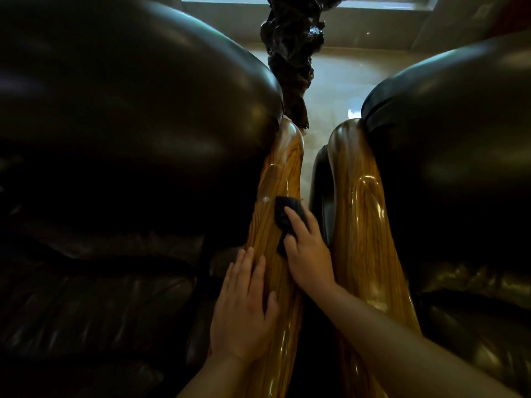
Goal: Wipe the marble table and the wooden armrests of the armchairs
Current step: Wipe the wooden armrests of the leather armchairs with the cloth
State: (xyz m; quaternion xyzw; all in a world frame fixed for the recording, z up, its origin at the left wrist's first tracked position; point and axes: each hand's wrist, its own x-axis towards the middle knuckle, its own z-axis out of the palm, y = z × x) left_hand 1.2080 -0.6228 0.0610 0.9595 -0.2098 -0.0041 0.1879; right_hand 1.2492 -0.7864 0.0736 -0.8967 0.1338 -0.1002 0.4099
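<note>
Two glossy wooden armrests run away from me side by side: the left armrest (280, 168) and the right armrest (362, 214). My right hand (309, 254) presses a dark cloth (283, 216) onto the left armrest about halfway along, fingers spread over the cloth. Just below it, my left hand (244, 305) lies flat on the same armrest with its fingers apart and nothing in it. A small white spot (266, 199) sits on the wood just left of the cloth.
Dark leather armchairs flank the armrests, one on the left (129, 124) and one on the right (454, 145). A narrow gap separates the two armrests. Beyond them stands a dark gnarled wooden sculpture (290, 61) on a pale shiny floor (339, 81).
</note>
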